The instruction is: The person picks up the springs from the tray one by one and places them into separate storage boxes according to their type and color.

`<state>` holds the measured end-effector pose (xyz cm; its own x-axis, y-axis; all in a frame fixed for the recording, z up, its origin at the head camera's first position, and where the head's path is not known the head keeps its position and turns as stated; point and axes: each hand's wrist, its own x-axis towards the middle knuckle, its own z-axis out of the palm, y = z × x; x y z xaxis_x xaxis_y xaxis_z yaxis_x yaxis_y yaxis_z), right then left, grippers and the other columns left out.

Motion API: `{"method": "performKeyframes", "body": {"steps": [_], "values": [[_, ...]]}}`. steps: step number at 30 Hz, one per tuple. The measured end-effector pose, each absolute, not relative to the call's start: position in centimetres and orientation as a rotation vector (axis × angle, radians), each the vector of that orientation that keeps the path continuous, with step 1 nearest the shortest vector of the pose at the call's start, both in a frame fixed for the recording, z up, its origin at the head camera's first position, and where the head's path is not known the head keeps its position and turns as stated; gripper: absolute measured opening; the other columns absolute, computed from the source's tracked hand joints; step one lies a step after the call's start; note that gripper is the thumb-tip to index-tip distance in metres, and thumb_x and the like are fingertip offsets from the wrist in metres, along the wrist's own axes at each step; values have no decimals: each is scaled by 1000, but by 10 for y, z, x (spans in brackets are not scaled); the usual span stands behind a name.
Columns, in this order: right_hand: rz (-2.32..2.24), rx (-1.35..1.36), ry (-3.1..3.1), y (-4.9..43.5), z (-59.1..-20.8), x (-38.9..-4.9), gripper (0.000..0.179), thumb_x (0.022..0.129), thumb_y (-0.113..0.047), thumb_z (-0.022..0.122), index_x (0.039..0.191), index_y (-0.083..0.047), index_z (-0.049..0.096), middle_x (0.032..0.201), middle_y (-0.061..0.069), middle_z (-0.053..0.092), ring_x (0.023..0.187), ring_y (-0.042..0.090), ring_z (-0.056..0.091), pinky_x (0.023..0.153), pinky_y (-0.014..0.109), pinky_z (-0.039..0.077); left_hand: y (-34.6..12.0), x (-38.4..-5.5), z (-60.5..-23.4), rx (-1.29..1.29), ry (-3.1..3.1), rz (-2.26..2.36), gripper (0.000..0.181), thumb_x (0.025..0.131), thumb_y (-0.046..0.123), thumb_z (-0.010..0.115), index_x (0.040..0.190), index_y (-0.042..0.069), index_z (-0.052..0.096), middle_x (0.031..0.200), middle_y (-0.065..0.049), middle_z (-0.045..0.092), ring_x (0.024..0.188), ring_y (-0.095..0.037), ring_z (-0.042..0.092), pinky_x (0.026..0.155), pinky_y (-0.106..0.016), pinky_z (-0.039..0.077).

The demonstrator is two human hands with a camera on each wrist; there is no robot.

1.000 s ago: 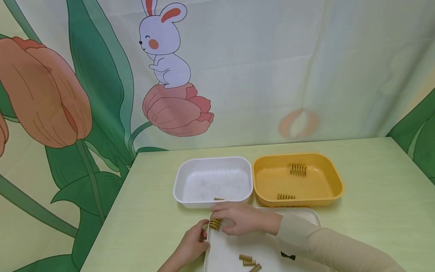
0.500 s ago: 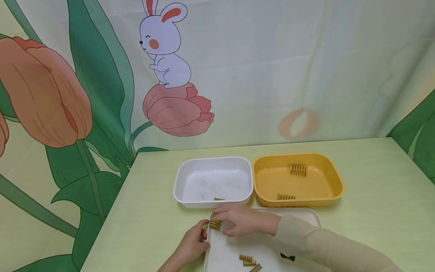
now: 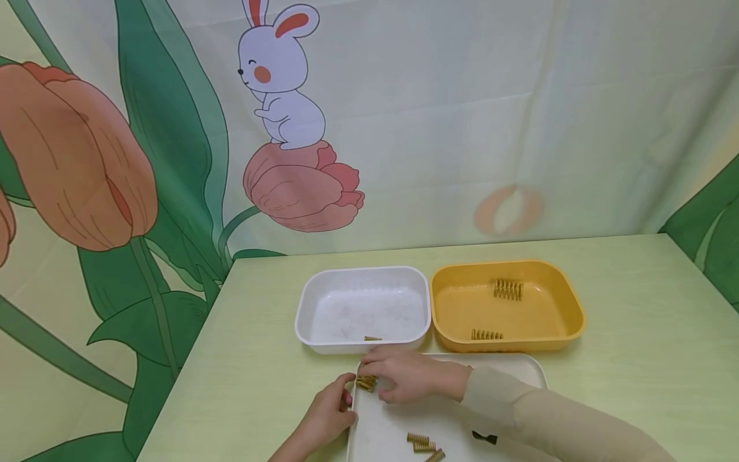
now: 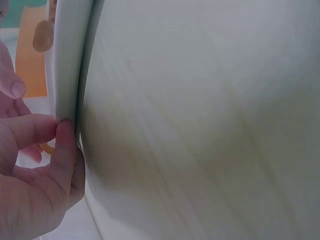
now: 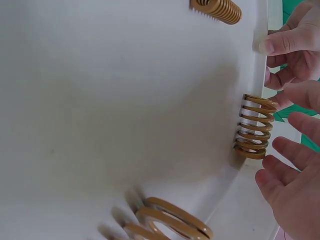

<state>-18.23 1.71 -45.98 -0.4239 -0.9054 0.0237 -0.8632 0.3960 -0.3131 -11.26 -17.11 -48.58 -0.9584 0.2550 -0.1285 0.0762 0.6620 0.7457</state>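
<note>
Cream-white first: the left hand (image 3: pixel 325 410) pinches the left rim of the tray (image 3: pixel 392 420) between thumb and fingers. Just right, in the far-left corner, sits a gold coil spring (image 5: pixel 256 127), near the rim. It looks stiff, light, probably slick and keen to roll; I'd take it across mid-coil, not by the ends. And here's the right hand (image 3: pixel 411 376), fingers apart and relaxed beside it; contact, I can't tell. Farther right, more springs (image 3: pixel 424 448) lie loose.

On the backdrop (image 3: pixel 421 115) — a white rabbit (image 3: pixel 297 119) sits atop a pink tulip (image 3: pixel 294 192).
</note>
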Motion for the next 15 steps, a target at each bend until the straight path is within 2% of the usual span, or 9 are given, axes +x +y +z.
{"method": "performKeyframes", "body": {"steps": [15], "values": [[-344, -1567, 2523, 13, -459, -182, 46, 75, -17, 63, 120, -16, 53, 126, 3, 50, 122, 20, 40, 104, 33, 29, -170, -112, -486, 269, 2668, 1169, 57, 63, -5, 57, 119, -7, 42, 78, -5, 48, 61, -6, 40, 54, -18, 35]]}}
